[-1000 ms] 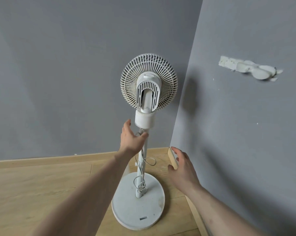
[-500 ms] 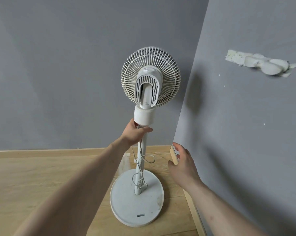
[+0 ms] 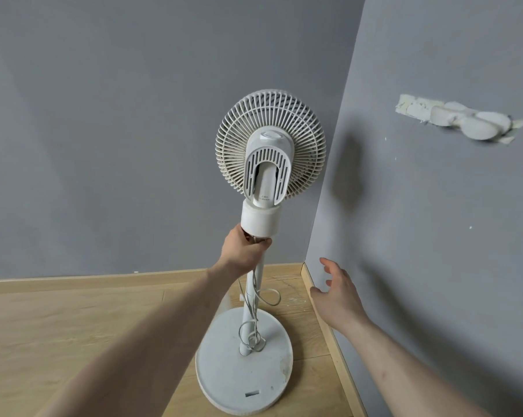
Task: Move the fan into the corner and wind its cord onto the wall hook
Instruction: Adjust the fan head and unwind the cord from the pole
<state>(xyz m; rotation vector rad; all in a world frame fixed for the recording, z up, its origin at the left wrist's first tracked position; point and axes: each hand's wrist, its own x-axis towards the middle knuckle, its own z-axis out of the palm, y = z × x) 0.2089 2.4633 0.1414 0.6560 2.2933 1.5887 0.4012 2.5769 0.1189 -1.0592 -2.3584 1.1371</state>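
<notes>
A white pedestal fan [image 3: 270, 145] stands upright near the room corner, its round base [image 3: 224, 362] on the wooden floor, its back facing me. My left hand [image 3: 244, 251] is shut on the fan's pole just under the motor neck. The grey-white cord [image 3: 255, 311] hangs in loose loops down the pole and onto the base. My right hand [image 3: 338, 296] hovers open, fingers spread, beside the right wall, holding nothing. A row of white hooks [image 3: 459, 121] is stuck on the right wall at about fan-head height.
Two grey walls meet in a corner [image 3: 323, 191] just behind and right of the fan. A wooden skirting board [image 3: 329, 335] runs along the right wall's foot, close to the base. Wooden floor [image 3: 58, 341] spreads to the left.
My left hand has slid up the pole and closed around it under the neck. The right hand has lifted away from the skirting board, still open. The view has moved closer.
</notes>
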